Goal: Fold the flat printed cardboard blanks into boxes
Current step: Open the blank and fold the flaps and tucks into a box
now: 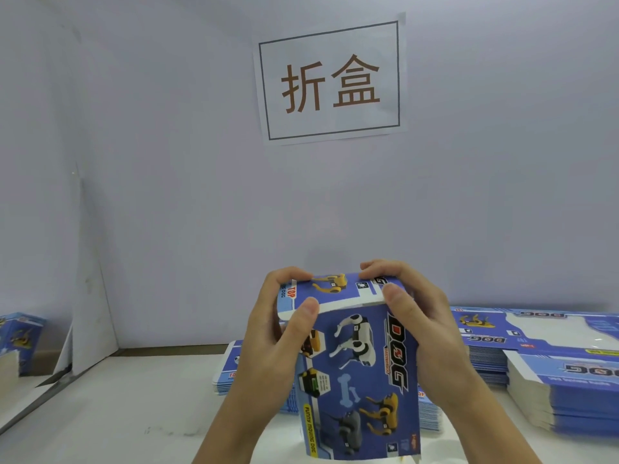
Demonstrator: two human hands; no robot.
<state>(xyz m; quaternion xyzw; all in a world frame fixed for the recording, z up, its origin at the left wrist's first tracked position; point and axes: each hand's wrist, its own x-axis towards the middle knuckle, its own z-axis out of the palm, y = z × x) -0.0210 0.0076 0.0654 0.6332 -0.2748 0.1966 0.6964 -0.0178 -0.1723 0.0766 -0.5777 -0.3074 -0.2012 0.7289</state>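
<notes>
From the head camera, a white tabletop (110, 406) meets a pale lilac-grey wall (167, 162) bearing a white paper sign (331, 82) with brown characters in a dark frame. Held upright above the table's middle is a blue printed cardboard box (361, 373) showing toy dogs. The left hand (271, 333) grips its left side, fingers curled over the top flap, thumb on the front. The right hand (425, 326) grips the right side likewise. Stacks of flat blue printed blanks (549, 373) lie behind and to the right. A folded blue box (20, 336) stands at far left.
</notes>
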